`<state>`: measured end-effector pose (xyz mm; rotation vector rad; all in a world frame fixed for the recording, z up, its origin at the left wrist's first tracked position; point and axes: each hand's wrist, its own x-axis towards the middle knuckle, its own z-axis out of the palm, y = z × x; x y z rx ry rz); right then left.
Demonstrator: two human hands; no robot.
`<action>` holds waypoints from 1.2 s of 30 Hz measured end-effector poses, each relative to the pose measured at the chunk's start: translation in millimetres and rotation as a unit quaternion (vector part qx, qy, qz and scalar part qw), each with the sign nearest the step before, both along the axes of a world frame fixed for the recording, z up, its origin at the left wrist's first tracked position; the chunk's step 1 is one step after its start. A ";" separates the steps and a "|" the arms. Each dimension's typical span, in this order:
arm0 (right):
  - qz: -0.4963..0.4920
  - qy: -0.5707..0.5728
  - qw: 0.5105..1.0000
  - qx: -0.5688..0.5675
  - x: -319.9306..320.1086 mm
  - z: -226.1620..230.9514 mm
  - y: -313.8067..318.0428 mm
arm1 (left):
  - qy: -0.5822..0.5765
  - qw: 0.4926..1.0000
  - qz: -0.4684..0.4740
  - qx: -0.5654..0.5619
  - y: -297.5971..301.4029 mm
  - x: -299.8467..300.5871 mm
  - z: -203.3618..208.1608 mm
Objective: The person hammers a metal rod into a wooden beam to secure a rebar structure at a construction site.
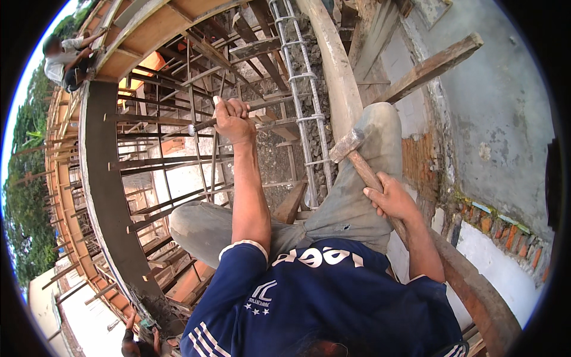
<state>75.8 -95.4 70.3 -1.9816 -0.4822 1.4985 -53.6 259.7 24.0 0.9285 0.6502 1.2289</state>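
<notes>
My right hand is closed round the wooden handle of a hammer. The hammer's blocky, worn metal head lies over my right knee. My left hand is raised ahead of my left thigh, its fingers curled into a fist. From that fist a short dark rod with a pale blunt end sticks out to the left; its other end is hidden by the fingers. My legs in grey trousers are bent and spread. Between them runs a steel rebar cage over rough concrete.
A timber beam lies beside the rebar, and a plank juts out at the right. Wooden props and poles stand below on the left, beside a grey concrete beam. One person crouches far left; another is lower left.
</notes>
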 end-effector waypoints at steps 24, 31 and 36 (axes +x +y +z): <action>-0.022 0.076 0.997 0.016 -12.7 9.0 -3.1 | 0.018 0.996 0.067 -0.052 -21.0 -51.8 -54.5; -0.035 0.093 0.995 0.017 -27.1 8.2 6.6 | 0.122 0.983 0.052 0.130 -38.1 -36.6 -67.3; -0.021 0.092 0.995 0.014 -34.4 5.8 4.7 | 0.237 0.934 -0.013 0.265 -53.1 -11.5 -55.2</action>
